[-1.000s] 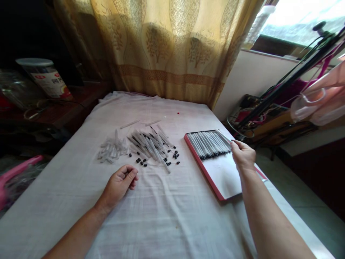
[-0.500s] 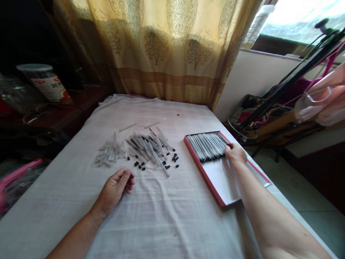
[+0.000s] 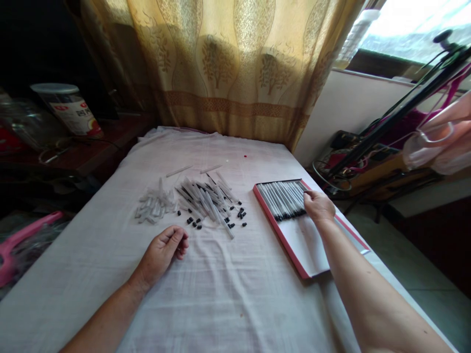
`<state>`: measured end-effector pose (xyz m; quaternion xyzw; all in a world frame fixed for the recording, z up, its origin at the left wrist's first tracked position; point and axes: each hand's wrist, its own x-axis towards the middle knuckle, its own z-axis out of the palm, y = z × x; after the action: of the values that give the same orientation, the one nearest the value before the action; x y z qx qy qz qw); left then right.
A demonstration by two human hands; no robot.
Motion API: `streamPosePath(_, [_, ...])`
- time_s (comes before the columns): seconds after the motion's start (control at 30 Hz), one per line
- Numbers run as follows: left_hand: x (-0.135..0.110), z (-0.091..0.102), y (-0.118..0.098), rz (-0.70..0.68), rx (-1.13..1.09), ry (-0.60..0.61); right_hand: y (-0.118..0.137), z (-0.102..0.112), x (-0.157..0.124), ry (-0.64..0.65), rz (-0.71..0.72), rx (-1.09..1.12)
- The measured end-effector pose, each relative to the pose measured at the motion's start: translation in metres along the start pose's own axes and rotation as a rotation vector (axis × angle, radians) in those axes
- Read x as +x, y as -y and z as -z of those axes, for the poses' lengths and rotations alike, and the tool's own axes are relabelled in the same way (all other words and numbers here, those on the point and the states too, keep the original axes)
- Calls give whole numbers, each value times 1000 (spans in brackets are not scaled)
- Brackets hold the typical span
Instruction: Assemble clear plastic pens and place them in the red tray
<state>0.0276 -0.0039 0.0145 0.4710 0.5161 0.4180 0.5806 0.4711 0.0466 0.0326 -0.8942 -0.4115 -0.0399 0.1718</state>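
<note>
My right hand (image 3: 319, 206) is over the right side of a shallow red-edged box (image 3: 279, 238), thumb and fingers pinched together. A small dark bit shows at its fingertips; the rest of what they hold is hidden. Inside the box lies a row of clear pens (image 3: 281, 198) with black ends towards me. My left hand (image 3: 171, 245) rests on the cloth with fingers curled in, and nothing shows in it. Beyond it lie a loose heap of clear pen tubes and dark refills (image 3: 204, 196), short clear caps (image 3: 154, 206) and scattered black plugs (image 3: 194, 223).
A white cloth (image 3: 206, 299) covers the table. Two tubes lie apart at the back, near a small red piece (image 3: 245, 156). On the left are a lidded canister (image 3: 69, 110) and a pink handle (image 3: 29, 240). A patterned curtain (image 3: 221, 63) hangs behind.
My right hand has shifted slightly left along the row of pens, and a dark bit now shows at its fingertips. My left hand stays curled in place. The view has turned slightly.
</note>
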Motion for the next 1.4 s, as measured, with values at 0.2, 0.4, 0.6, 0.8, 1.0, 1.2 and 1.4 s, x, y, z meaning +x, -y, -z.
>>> streamPosePath(0.2, [0,1,1,10,-26,18,85,3,-54,11,414,163])
streamPosePath(0.4, [-2,2,1,7,-32,41,144,12,-133,313,628,114])
streamPosePath(0.6, [-2,4,1,2,-7,83,134,19,-183,437,616,-73])
streamPosePath(0.8, [0,5,4,-22,22,121,118,17,-189,420,543,-55])
streamPosePath(1.0, [-3,5,12,-200,206,69,100,17,-187,292,390,365])
streamPosePath(1.2, [-11,6,5,-849,766,-141,111,25,-200,432,648,789])
streamPosePath(1.4, [-7,13,11,-691,873,1,123,14,-173,586,634,862])
